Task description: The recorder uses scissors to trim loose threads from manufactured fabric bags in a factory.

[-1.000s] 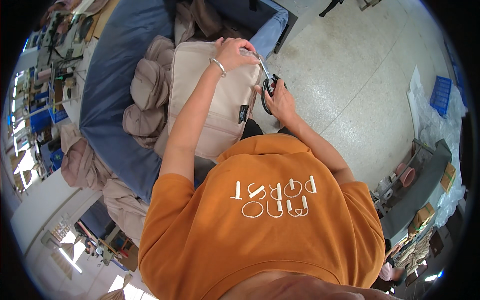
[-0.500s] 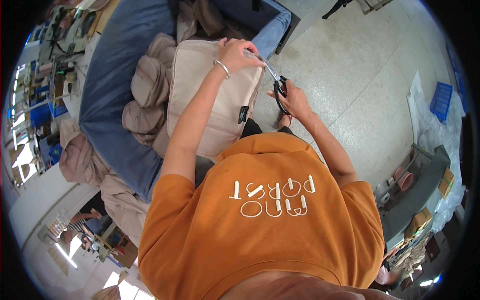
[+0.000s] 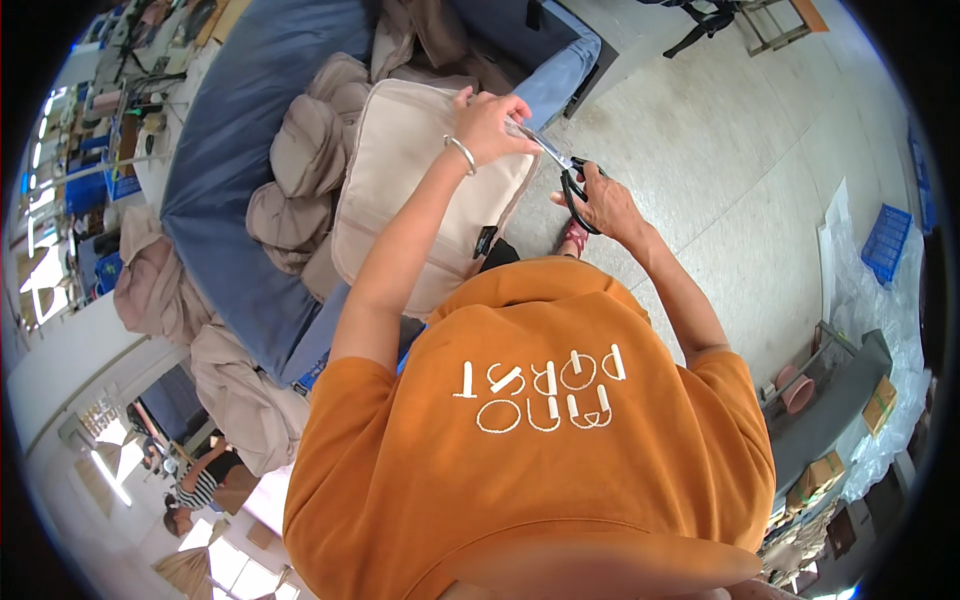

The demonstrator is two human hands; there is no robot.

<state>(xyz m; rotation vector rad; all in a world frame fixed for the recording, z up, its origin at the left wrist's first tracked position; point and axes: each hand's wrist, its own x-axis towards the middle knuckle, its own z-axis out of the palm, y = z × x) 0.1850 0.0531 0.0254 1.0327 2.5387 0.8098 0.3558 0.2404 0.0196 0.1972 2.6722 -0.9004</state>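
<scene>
The left hand (image 3: 490, 130) has its grip on the upper right corner of the beige piece (image 3: 415, 170), which lies before the person, beside the blue bin (image 3: 215, 210). The grip of the right hand (image 3: 612, 207) is holding the scissors (image 3: 567, 164), and their blades point to the left fingers; whether they touch the cloth, I cannot tell.

Two hands (image 3: 490, 130) (image 3: 612, 207), one pair of scissors (image 3: 555, 152), one bracelet (image 3: 463, 152), one pink tub (image 3: 796, 391)

Left grip (image 3: 492, 130) on beige fabric (image 3: 402, 150), right grip (image 3: 610, 208) holding scissors (image 3: 567, 170)
</scene>
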